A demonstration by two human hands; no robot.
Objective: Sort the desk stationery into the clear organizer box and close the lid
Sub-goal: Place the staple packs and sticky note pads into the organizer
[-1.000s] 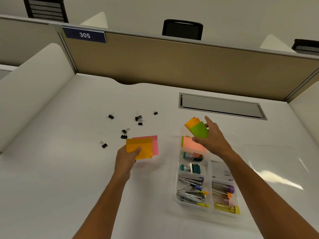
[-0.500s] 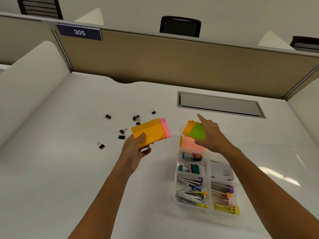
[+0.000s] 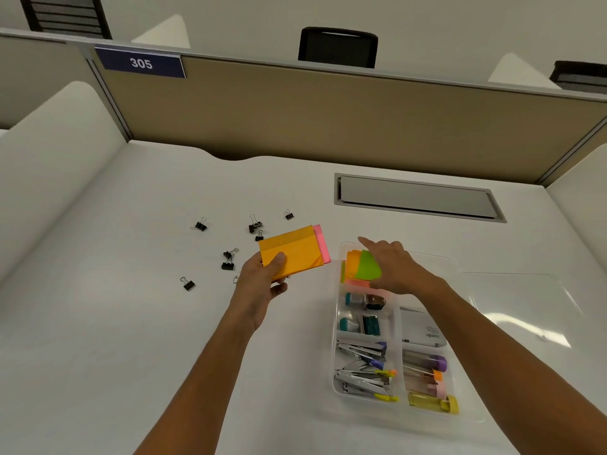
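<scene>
Nearest the camera on the white surface (image 3: 98, 356), staplers (image 3: 361, 366) and capped tubes (image 3: 427, 382) are seen in the front compartments of the clear organizer box (image 3: 458, 412). Farther back, an orange and pink sticky-note stack (image 3: 295, 251) is gripped above the surface by the left hand (image 3: 262, 284), thumb on top. Orange and green sticky notes (image 3: 364, 266) are pressed into the box's far compartment by the right hand (image 3: 394, 270), fingers mostly extended; its grip is partly hidden. The clear lid (image 3: 525, 310) lies open beside the box, barely discernible. Beyond, black binder clips (image 3: 230, 257) are scattered.
</scene>
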